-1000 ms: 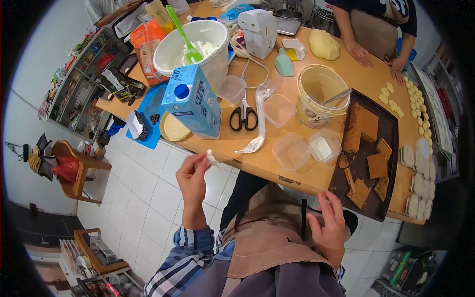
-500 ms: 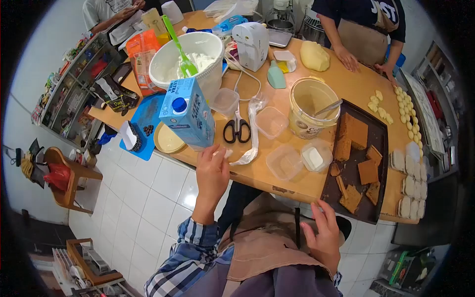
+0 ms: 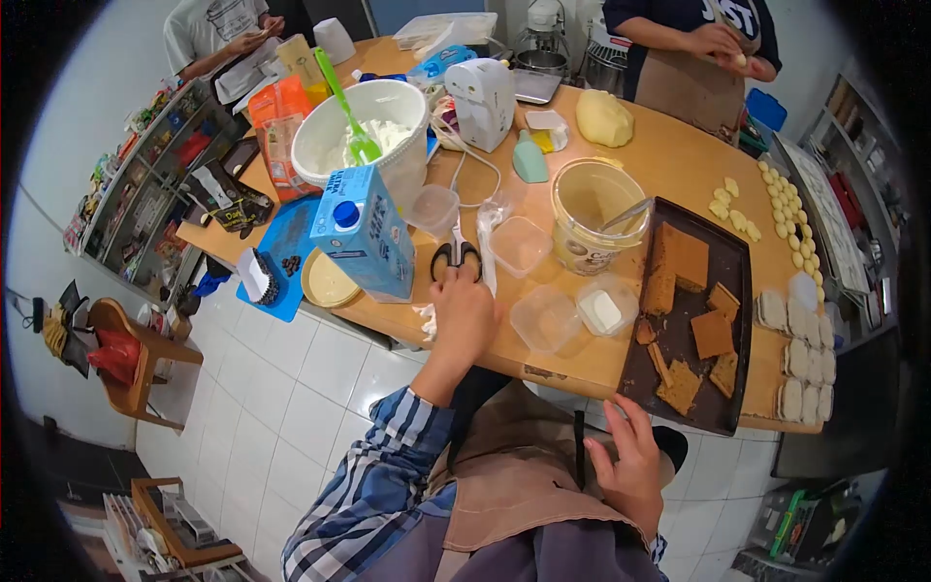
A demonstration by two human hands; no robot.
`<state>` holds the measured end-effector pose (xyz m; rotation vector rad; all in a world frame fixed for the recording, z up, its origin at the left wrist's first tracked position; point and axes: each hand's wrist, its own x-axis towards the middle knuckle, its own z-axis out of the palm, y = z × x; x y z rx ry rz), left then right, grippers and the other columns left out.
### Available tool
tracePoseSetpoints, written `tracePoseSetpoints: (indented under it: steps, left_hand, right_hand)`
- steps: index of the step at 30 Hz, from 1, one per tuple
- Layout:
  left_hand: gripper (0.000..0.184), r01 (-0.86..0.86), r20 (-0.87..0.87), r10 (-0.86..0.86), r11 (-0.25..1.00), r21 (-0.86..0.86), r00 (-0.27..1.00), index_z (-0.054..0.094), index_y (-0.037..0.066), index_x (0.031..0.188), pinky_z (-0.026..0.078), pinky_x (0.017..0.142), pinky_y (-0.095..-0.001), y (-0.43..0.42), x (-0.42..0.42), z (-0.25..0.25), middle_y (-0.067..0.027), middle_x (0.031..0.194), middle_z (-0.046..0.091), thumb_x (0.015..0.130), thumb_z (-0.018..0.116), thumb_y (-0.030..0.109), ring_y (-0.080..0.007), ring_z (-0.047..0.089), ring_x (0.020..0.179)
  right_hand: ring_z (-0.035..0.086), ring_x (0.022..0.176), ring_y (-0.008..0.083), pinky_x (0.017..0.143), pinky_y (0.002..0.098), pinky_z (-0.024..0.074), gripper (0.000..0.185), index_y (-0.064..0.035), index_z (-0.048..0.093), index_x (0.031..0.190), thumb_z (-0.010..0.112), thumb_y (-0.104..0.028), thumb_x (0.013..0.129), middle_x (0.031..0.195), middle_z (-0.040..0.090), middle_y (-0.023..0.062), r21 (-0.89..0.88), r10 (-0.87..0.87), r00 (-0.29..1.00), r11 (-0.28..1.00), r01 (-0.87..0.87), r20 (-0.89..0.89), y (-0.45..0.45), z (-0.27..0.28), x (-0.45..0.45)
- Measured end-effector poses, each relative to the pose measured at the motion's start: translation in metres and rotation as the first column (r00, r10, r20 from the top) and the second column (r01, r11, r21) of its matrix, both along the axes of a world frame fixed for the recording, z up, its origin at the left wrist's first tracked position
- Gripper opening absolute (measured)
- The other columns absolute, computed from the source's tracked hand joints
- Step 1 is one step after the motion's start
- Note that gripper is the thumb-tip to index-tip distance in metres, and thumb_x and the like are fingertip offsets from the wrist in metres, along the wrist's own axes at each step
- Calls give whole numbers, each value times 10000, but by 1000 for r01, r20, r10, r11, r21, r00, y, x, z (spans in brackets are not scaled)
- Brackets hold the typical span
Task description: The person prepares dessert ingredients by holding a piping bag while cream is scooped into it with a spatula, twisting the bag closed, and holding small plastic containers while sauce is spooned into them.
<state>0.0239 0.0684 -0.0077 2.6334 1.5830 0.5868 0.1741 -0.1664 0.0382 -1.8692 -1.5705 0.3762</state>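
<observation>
My left hand (image 3: 465, 315) reaches over the near table edge, its fingers stretched onto the black handles of a pair of scissors (image 3: 456, 254). The scissors lie flat with the blades pointing away from me. A small crumpled white scrap (image 3: 427, 320) sits beside the hand at the table edge. Just left stands a blue milk carton (image 3: 364, 238) with a dark blue cap. Right of the scissors is a strip of clear plastic (image 3: 490, 242). My right hand (image 3: 632, 461) rests near my apron, fingers apart and empty, below a dark baking tray (image 3: 635, 388) holding brown cake pieces.
A white bowl (image 3: 405, 165) holds white cream and a green spatula (image 3: 361, 145). Clear tubs (image 3: 545, 320), a cream-coloured bucket (image 3: 582, 257), a hand mixer (image 3: 483, 102) and dough (image 3: 603, 118) crowd the table. Two people stand across it.
My left hand has moved right and forward, from beside the carton onto the scissor handles. The white scrap now lies on the table. The co-worker at right has raised both hands off the table.
</observation>
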Motion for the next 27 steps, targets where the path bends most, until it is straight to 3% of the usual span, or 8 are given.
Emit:
tracePoseSetpoints:
  steps: [3, 9, 11, 13, 17, 21, 24, 27]
  left_hand:
    - [178, -12, 160, 8, 1000, 25, 987, 653, 11, 800, 371, 790, -442, 0, -8, 3, -121, 963, 570, 669, 681, 128, -301, 493, 964]
    - [111, 21, 458, -99, 985, 172, 883, 630, 18, 768, 387, 784, -404, -37, -52, 29, -139, 981, 565, 674, 681, 47, -317, 495, 922]
    - [105, 34, 486, -139, 975, 218, 863, 634, 36, 766, 389, 779, -404, -58, -62, 35, -130, 978, 562, 674, 684, 42, -322, 490, 909]
    - [122, 39, 479, -129, 980, 193, 868, 641, 42, 766, 404, 777, -397, -79, -70, 38, -129, 973, 569, 659, 697, 22, -308, 505, 923]
    - [202, 102, 440, -176, 977, 187, 881, 637, 70, 770, 398, 811, -404, -110, -88, 28, -104, 1001, 569, 595, 694, -12, -309, 501, 947]
    - [242, 62, 414, -112, 989, 133, 903, 643, 74, 786, 391, 842, -413, -122, -117, 6, -116, 1067, 554, 564, 721, 17, -326, 478, 1009]
    - [366, -26, 364, 11, 999, 36, 931, 635, 72, 912, 393, 869, -409, -126, -139, 5, -137, 1171, 504, 567, 758, 74, -334, 438, 1085]
    - [480, 9, 626, 31, 998, -61, 779, 593, 68, 1023, 408, 857, -385, -127, -151, 12, -163, 1171, 487, 579, 773, 97, -289, 479, 1056]
  right_hand:
    - [554, 994, 340, 846, 379, 460, 447, 16, 531, 1156, 674, -101, 750, 1216, 465, 198, -53, -50, 994, 998, 45, -92, -4, 1, 1]
    - [584, 926, 324, 785, 360, 486, 424, 20, 540, 1130, 681, -106, 751, 1129, 520, 199, 134, 51, 998, 989, -56, 43, 14, 8, -3]
    - [604, 848, 271, 728, 332, 499, 413, 28, 538, 1123, 681, -105, 760, 1093, 541, 179, 185, 123, 976, 979, -89, -181, 37, 14, -8]
    - [609, 767, 200, 659, 290, 502, 364, 36, 542, 1096, 666, -109, 786, 1056, 562, 151, 261, 164, 859, 965, -37, -484, 72, 21, -19]
    - [586, 672, 109, 563, 239, 485, 215, 33, 574, 996, 608, -122, 850, 928, 608, 94, 271, 261, 262, 963, 3, -929, 134, 24, -31]
    - [568, 582, 93, 532, 230, 477, 148, 10, 609, 922, 574, -128, 880, 751, 621, 41, 209, 227, 258, 973, -95, -939, 143, 22, -62]
    - [576, 617, 91, 562, 225, 483, 159, 7, 614, 940, 572, -136, 884, 789, 627, 44, 188, 257, 233, 941, -283, -938, 137, 3, -96]
    - [592, 671, 94, 606, 231, 493, 193, 12, 616, 962, 562, -161, 895, 819, 631, 48, 168, 279, 231, 898, -406, -932, 135, -11, -130]
